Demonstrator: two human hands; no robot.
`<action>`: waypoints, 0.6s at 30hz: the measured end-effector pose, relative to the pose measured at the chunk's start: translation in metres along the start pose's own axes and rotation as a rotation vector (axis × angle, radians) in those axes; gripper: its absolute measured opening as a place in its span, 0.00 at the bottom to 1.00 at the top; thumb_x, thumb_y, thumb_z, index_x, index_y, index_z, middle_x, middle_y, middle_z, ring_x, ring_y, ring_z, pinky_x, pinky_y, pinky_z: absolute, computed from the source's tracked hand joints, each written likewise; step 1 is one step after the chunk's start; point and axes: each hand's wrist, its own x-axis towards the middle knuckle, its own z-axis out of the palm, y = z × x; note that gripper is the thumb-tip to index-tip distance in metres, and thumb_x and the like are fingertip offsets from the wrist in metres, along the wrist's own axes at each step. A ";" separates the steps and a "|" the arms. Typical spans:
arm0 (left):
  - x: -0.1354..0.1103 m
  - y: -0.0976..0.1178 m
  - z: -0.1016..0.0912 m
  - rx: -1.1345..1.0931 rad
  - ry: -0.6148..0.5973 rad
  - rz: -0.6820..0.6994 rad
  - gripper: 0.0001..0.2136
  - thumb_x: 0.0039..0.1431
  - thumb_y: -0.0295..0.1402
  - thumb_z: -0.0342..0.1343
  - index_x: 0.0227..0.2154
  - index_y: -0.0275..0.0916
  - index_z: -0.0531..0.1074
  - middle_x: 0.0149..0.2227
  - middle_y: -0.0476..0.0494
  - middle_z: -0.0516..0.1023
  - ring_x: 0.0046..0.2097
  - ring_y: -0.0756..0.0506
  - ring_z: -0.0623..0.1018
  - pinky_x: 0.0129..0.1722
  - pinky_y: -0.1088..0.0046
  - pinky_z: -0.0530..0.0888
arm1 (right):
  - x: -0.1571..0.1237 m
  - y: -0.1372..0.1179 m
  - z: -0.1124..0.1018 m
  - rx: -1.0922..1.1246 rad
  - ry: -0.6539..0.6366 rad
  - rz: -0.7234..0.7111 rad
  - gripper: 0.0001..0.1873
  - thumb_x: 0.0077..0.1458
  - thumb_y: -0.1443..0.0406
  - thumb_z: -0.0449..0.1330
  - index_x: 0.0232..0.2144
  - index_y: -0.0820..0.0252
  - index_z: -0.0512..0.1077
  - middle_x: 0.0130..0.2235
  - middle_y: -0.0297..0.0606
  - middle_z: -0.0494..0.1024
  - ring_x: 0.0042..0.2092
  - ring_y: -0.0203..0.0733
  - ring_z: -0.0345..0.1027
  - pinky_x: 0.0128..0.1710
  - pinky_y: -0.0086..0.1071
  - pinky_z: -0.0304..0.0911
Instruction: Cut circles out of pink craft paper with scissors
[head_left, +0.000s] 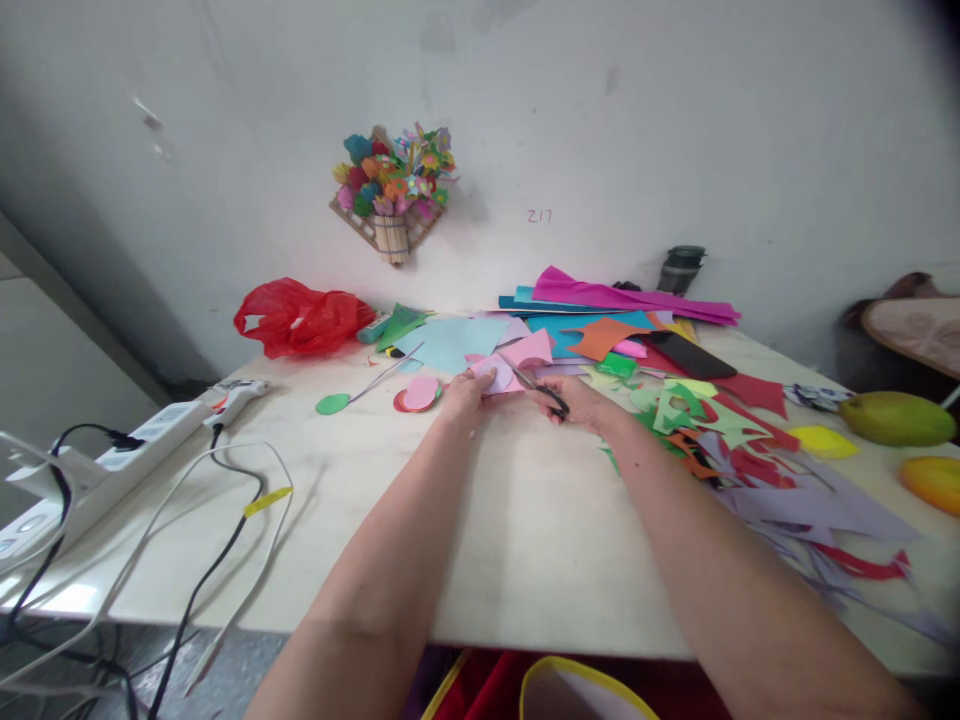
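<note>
My left hand (474, 388) is closed on a piece of pink paper (527, 350), its thumb pressing a paler lilac-pink round (493, 374) against it. My right hand (574, 398) grips black-handled scissors (551, 396), whose blades reach the paper's edge beside my left fingers. How far the blades are apart is too small to tell. Left of my left hand lies a small stack of pink and red paper circles (418, 393). A green paper circle (333, 403) with a thin stick (386, 370) beside it lies further left.
Paper scraps (750, 450) cover the table's right side, near a dark phone (688, 355) and a mango (898, 418). Coloured sheets (637, 303) and a red plastic bag (304, 317) lie at the back. A power strip (161, 435) with cables occupies the left.
</note>
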 end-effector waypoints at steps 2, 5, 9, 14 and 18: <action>-0.001 0.000 0.001 0.001 -0.004 -0.002 0.05 0.50 0.22 0.60 0.31 0.31 0.72 0.27 0.44 0.77 0.27 0.49 0.76 0.31 0.71 0.77 | -0.001 -0.001 0.001 0.006 0.000 0.010 0.12 0.49 0.59 0.63 0.25 0.61 0.66 0.17 0.28 0.64 0.17 0.29 0.54 0.16 0.23 0.51; -0.002 -0.001 0.002 0.007 -0.004 0.002 0.04 0.50 0.22 0.60 0.30 0.32 0.72 0.28 0.44 0.77 0.28 0.48 0.77 0.33 0.71 0.77 | -0.002 -0.003 0.002 0.009 0.017 0.033 0.11 0.48 0.60 0.63 0.25 0.60 0.66 0.17 0.27 0.64 0.17 0.29 0.54 0.15 0.23 0.50; -0.002 0.000 0.001 0.013 0.002 0.007 0.04 0.50 0.22 0.60 0.30 0.31 0.72 0.28 0.44 0.77 0.27 0.49 0.76 0.31 0.71 0.76 | -0.001 -0.004 0.002 0.028 0.027 0.017 0.10 0.47 0.61 0.62 0.24 0.61 0.66 0.16 0.27 0.63 0.17 0.29 0.54 0.14 0.23 0.49; -0.004 0.002 0.002 -0.004 -0.020 -0.009 0.04 0.50 0.21 0.60 0.29 0.32 0.72 0.26 0.45 0.76 0.27 0.49 0.76 0.31 0.71 0.77 | 0.001 -0.001 0.001 0.028 0.035 0.003 0.09 0.46 0.62 0.63 0.25 0.61 0.68 0.16 0.27 0.63 0.17 0.29 0.54 0.14 0.23 0.49; -0.004 0.004 0.001 -0.001 -0.032 -0.030 0.04 0.50 0.21 0.60 0.29 0.32 0.72 0.27 0.45 0.76 0.27 0.49 0.76 0.30 0.72 0.77 | 0.002 0.000 0.000 0.016 0.041 -0.004 0.08 0.45 0.63 0.63 0.26 0.61 0.70 0.16 0.27 0.63 0.17 0.29 0.53 0.14 0.23 0.49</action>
